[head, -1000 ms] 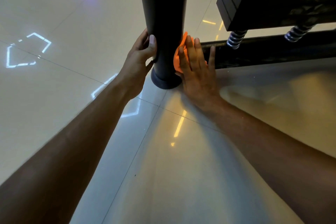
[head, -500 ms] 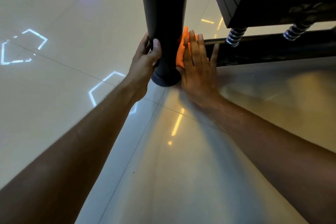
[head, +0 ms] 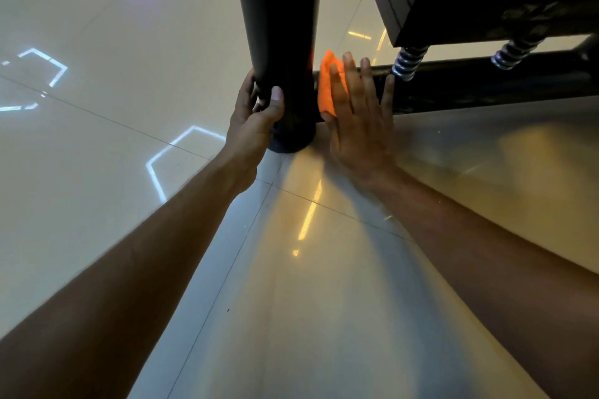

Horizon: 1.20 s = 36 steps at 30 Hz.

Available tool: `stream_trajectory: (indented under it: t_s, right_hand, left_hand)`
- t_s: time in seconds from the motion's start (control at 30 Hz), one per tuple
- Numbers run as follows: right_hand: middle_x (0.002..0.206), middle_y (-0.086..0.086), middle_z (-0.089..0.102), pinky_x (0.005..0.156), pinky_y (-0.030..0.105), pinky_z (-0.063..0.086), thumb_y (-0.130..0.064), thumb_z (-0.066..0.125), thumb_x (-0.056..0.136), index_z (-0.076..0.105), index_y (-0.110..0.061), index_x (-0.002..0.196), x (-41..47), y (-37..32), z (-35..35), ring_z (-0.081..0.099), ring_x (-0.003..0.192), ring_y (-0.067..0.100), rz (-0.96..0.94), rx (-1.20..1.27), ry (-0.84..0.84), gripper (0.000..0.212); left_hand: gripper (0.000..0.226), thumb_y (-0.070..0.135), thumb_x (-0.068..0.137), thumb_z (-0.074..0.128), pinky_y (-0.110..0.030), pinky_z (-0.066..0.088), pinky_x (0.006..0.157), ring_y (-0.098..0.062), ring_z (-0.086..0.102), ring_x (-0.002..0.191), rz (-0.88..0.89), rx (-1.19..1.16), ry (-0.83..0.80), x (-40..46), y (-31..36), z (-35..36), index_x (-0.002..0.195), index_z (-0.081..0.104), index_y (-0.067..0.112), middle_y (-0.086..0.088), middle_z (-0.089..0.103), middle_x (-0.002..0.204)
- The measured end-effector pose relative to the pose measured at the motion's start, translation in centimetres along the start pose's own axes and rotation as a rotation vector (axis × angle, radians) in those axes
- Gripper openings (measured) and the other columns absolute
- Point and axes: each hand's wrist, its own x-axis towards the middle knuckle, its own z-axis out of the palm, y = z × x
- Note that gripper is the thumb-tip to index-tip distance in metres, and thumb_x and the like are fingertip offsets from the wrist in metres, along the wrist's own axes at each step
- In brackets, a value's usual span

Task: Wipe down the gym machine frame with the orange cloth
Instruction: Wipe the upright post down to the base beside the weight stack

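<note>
Round matte-black frame post (head: 278,42), left hand (head: 256,120) curled around its base; right hand (head: 356,113), fingers straight, pressing crumpled orange cloth (head: 325,91) against it. Glossy pale floor tiles (head: 97,155), light reflections.

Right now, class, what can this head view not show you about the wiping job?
- Most of the orange cloth: covered by the right hand.
- Left hand fingers: behind the black post.
- Top of the post: cut off by the upper edge.
- Dirt on the frame: too dark to tell.
</note>
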Motion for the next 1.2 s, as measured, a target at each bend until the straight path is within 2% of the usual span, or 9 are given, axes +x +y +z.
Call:
stream_trajectory:
  t_s: [0.13, 0.23, 0.37, 0.5, 0.7, 0.83, 1.03, 1.13, 1.2]
  right_hand:
    - [0.18, 0.017, 0.014, 0.133, 0.062, 0.006, -0.041, 0.031, 0.118, 0.019, -0.004, 0.172, 1.2, -3.1, -0.7, 0.008, 0.168, 0.038, 0.278, 0.112, 0.035, 0.066]
    - [0.176, 0.024, 0.023, 0.133, 0.063, 0.009, -0.038, 0.036, 0.118, 0.027, 0.003, 0.168, 1.9, -3.7, -0.7, 0.018, 0.165, 0.043, 0.232, 0.128, 0.049, 0.065]
    - [0.162, 0.02, 0.049, 0.131, 0.066, 0.016, -0.037, 0.04, 0.118, 0.041, -0.014, 0.167, 1.4, -1.1, -0.6, 0.042, 0.154, 0.042, 0.088, 0.11, 0.125, 0.054]
    - [0.159, 0.017, 0.053, 0.13, 0.059, 0.026, -0.034, 0.043, 0.117, 0.058, -0.01, 0.153, 1.9, 1.2, -1.0, 0.044, 0.153, 0.04, 0.108, 0.104, 0.167, 0.046]
    - [0.157, 0.011, 0.056, 0.131, 0.054, 0.025, -0.031, 0.044, 0.115, 0.053, -0.01, 0.158, 2.5, -2.5, -1.6, 0.043, 0.153, 0.038, 0.054, 0.223, 0.084, 0.049]
    - [0.16, 0.015, 0.053, 0.129, 0.053, 0.03, -0.032, 0.043, 0.117, 0.049, -0.009, 0.161, 1.4, 0.2, -1.3, 0.043, 0.154, 0.042, -0.035, 0.129, 0.111, 0.051]
    - [0.163, 0.009, 0.051, 0.13, 0.052, 0.025, -0.031, 0.049, 0.114, 0.053, -0.012, 0.158, 1.5, -3.7, -1.6, 0.033, 0.16, 0.039, 0.264, 0.171, 0.14, 0.049]
    - [0.163, 0.009, 0.052, 0.129, 0.045, 0.019, -0.03, 0.051, 0.113, 0.053, -0.009, 0.158, 2.2, -4.8, -1.5, 0.031, 0.162, 0.037, 0.14, 0.24, 0.087, 0.05]
    - [0.164, 0.011, 0.051, 0.129, 0.046, 0.026, -0.029, 0.049, 0.113, 0.052, -0.01, 0.16, 1.7, -2.4, -1.3, 0.034, 0.161, 0.038, 0.045, 0.207, 0.081, 0.05]
  left_hand:
    - [0.056, 0.031, 0.112, 0.059, -0.038, 0.05, 0.114, 0.001, 0.053, 0.137, 0.006, -0.004, 0.017, 0.2, -0.3, 0.2, 0.162, 0.037, 0.041, 0.028, 0.056, 0.147]
    - [0.055, 0.033, 0.111, 0.059, -0.047, 0.046, 0.121, -0.006, 0.051, 0.143, 0.009, 0.005, 0.023, 0.3, -0.5, 0.2, 0.162, 0.038, 0.04, 0.021, 0.052, 0.157]
    - [0.057, 0.034, 0.111, 0.06, -0.048, 0.047, 0.121, -0.005, 0.053, 0.142, 0.001, 0.004, 0.03, 0.4, -0.8, 0.1, 0.162, 0.038, 0.039, 0.022, 0.053, 0.157]
    - [0.058, 0.034, 0.111, 0.06, -0.046, 0.048, 0.12, 0.0, 0.057, 0.137, -0.011, -0.009, 0.034, 0.4, -0.8, 0.2, 0.163, 0.036, 0.04, 0.025, 0.055, 0.154]
    - [0.052, 0.035, 0.112, 0.059, -0.047, 0.049, 0.119, 0.002, 0.058, 0.136, 0.01, -0.026, 0.066, 0.1, -0.6, 1.0, 0.16, 0.039, 0.041, 0.026, 0.059, 0.147]
    - [0.052, 0.033, 0.112, 0.058, -0.039, 0.056, 0.108, 0.005, 0.06, 0.13, 0.0, -0.02, 0.04, 0.1, -0.3, 0.6, 0.16, 0.04, 0.04, 0.026, 0.058, 0.149]
    - [0.053, 0.034, 0.112, 0.059, -0.055, 0.048, 0.115, 0.001, 0.058, 0.136, -0.013, -0.045, 0.067, 0.1, -0.5, 0.8, 0.16, 0.039, 0.042, 0.025, 0.057, 0.151]
    - [0.053, 0.035, 0.111, 0.059, -0.057, 0.047, 0.119, 0.0, 0.057, 0.138, 0.003, -0.042, 0.089, 0.2, -0.6, 1.0, 0.16, 0.038, 0.042, 0.023, 0.058, 0.151]
    - [0.056, 0.034, 0.111, 0.059, -0.055, 0.046, 0.12, -0.003, 0.057, 0.139, 0.006, -0.04, 0.077, 0.2, -0.8, 0.8, 0.162, 0.037, 0.039, 0.021, 0.056, 0.153]
